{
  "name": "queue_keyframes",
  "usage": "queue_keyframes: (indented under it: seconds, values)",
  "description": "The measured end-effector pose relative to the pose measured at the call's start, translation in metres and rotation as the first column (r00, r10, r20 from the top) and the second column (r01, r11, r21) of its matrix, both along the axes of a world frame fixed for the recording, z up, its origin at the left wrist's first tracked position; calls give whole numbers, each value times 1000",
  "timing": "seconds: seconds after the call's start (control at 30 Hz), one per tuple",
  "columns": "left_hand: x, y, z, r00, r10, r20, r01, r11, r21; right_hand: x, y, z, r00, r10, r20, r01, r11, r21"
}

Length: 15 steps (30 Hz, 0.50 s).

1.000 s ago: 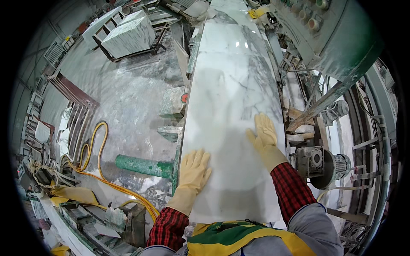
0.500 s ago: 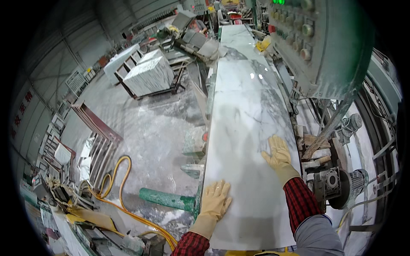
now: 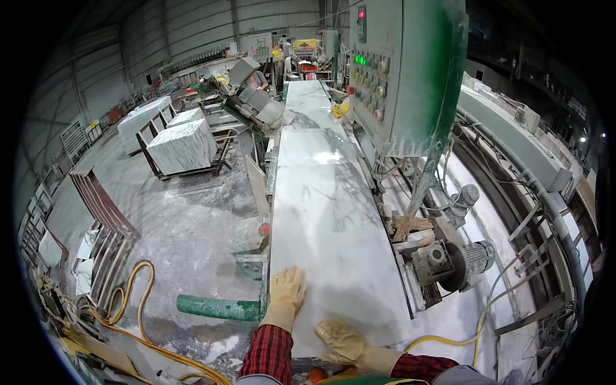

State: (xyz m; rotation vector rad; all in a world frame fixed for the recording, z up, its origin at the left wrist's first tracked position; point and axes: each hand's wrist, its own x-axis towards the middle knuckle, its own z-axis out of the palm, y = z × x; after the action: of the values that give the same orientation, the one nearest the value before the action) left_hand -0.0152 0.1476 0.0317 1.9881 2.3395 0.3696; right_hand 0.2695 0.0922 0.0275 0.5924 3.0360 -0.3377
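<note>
A long white marble slab with grey veins (image 3: 330, 237) lies flat on the line in front of me. My left hand (image 3: 287, 294), in a cream rubber glove, rests on the slab's near left part with fingers stretched out. Over the near edge of the slab is my right hand (image 3: 343, 342), gloved the same way and turned sideways, its fingers pointing left. Those fingers are extended and grip nothing; whether the palm presses on the stone I cannot tell. More pale slabs (image 3: 307, 96) continue end to end up the line.
A green-sided control cabinet (image 3: 378, 83) with lit buttons overhangs the right side. Below it sit a motor and gearbox (image 3: 443, 263). To the left are a green pipe (image 3: 218, 307), a yellow hose (image 3: 146, 285) and stacked marble blocks (image 3: 183, 146) on a frame.
My right hand has come back from the slab's right side to its near edge, turning sideways. My left hand stays on the left part. The view has tilted up and swung right.
</note>
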Motion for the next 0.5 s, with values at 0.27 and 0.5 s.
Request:
queue_keyframes:
  seconds: [0.27,0.5]
  values:
    - [10,-123,5,993,-102,-58,110,980,163,22,3,7,996,13,83,-14,1000,19]
    - [-18,-284,-7,974,191,118,-199,978,64,-9,-6,12,998,50,-22,-49,997,64]
